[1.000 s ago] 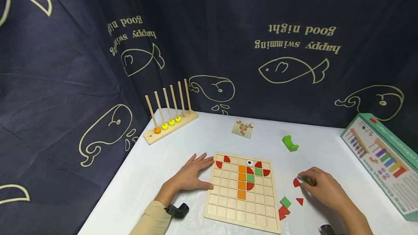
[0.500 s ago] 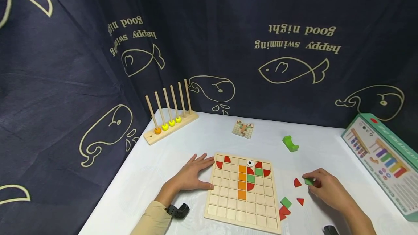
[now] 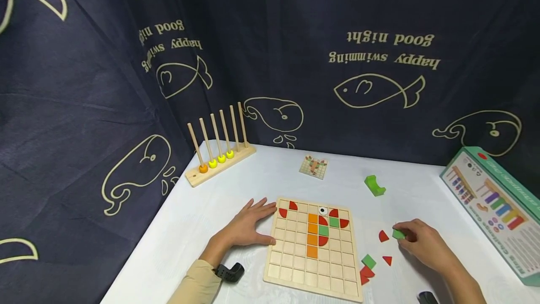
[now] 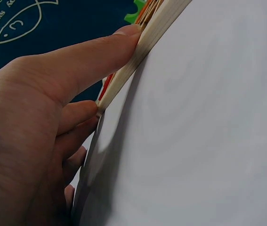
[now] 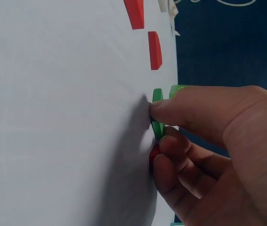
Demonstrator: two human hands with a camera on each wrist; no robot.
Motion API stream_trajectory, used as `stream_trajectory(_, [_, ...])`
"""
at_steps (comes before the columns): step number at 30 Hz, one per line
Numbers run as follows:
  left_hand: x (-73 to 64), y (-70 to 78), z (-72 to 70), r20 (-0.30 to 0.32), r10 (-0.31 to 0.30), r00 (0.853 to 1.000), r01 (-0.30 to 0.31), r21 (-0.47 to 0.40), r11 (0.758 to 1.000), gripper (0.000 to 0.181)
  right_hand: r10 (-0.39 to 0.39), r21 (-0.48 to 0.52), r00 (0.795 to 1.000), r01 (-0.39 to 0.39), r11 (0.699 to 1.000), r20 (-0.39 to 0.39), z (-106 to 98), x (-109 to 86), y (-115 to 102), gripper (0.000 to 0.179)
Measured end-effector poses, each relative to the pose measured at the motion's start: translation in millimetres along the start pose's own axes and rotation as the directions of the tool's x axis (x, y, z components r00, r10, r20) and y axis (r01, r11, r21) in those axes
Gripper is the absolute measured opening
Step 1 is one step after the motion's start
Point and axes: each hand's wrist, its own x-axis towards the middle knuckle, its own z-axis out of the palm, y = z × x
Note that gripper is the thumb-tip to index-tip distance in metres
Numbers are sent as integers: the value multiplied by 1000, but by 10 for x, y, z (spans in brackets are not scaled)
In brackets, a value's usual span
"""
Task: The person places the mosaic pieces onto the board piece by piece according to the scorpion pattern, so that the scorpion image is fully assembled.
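Observation:
A wooden grid board (image 3: 293, 262) lies flat, with orange, red and green tiles and a white eye tile set in its upper part. My left hand (image 3: 249, 225) rests at the board's left edge, fingers and thumb extended; in the left wrist view the thumb (image 4: 95, 59) touches the board's side. To the right of the board, my right hand (image 3: 423, 243) pinches a green square tile (image 3: 398, 234) between thumb and fingers. A red quarter-circle tile (image 3: 383, 236) lies just left of it. In the right wrist view a red piece (image 5: 154, 157) shows beside the fingertips.
Nearer the board's right edge lie a green square (image 3: 369, 261), a red triangle (image 3: 387, 260) and overlapping red pieces (image 3: 366, 274). Behind stand a peg rack (image 3: 221, 163) with beads, a pattern card (image 3: 313, 167), a green arch block (image 3: 374, 186) and a box (image 3: 493, 215).
My right hand has shifted slightly right, away from the red quarter-circle, and the green tile in its fingers now shows more fully. The left hand has stayed at the board's edge.

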Motion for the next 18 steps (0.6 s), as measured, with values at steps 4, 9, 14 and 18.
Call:
stream_trajectory(4, [1,5,-3,0,-1,1000,1,3,1000,93,8,12,1000,-8,1000,0,-2,12,-19,32])
stream_trajectory(9, [2,17,-8,0,-3,1000,3,3,1000,93,-7,5,999,8,1000,-39,7,28,-89,34])
stream_trajectory(14, [-1,18,-8,0,-2,1000,2,3,1000,93,-43,-12,995,42,999,-85,41,46,-169,34])
stream_trajectory(18, [-5,11,1,-5,2,1000,-2,3,1000,93,-60,-10,994,60,998,-95,74,72,-235,31])
